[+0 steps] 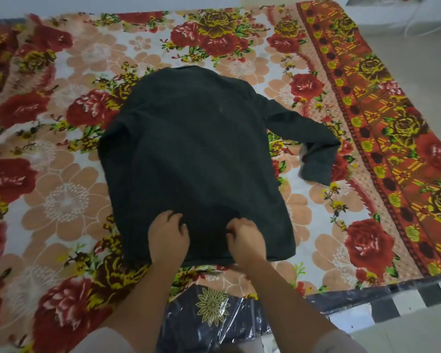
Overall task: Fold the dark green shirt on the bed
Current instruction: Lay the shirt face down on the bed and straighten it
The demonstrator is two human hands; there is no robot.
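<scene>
The dark green shirt (194, 159) lies back-up on the bed, collar at the far end, hem toward me. Its right sleeve (313, 146) spreads out to the right and bends back at the cuff. The left sleeve is out of sight, seemingly tucked under the body. My left hand (168, 235) rests near the hem with curled fingers pressing or pinching the cloth. My right hand (245, 238) sits beside it, fingers bent into the fabric. Whether either hand truly grips the cloth is unclear.
The bed is covered by a floral blanket (61, 189) with red roses and an orange patterned border (382, 138) on the right. A dark plastic-wrapped mattress corner (214, 314) shows at the near edge. Pale floor tiles (407, 324) lie to the right.
</scene>
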